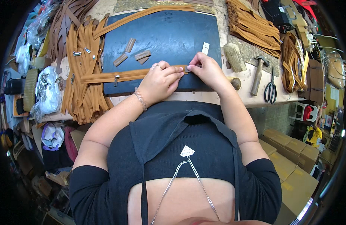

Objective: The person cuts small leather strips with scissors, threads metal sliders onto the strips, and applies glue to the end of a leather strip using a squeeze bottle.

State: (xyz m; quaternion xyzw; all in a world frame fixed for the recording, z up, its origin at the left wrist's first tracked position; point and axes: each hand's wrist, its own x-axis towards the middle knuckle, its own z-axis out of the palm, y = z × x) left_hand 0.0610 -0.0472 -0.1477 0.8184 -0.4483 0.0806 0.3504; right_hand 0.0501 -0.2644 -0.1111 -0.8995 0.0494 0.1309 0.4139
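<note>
A tan zipper (133,74) lies sideways along the near part of a dark cutting mat (173,35), its silver slider (116,79) toward the left. My left hand (161,80) is closed over the zipper near its right end, with the fingers pressed together. At that end my right hand (207,72) pinches the tip between thumb and fingers. Anything smaller inside the pinch is hidden. Several short brown strips (121,60) sit on the mat beyond the zipper. A small whitish tab (205,48) rests just beyond my right hand.
Tan zippers (77,63) with loose sliders are heaped left of the mat, and another bundle (251,28) lies at the far right. To the right are a wooden block (235,57), a hammer (257,77) and black-handled scissors (270,92). Cardboard boxes (293,176) stand below the table.
</note>
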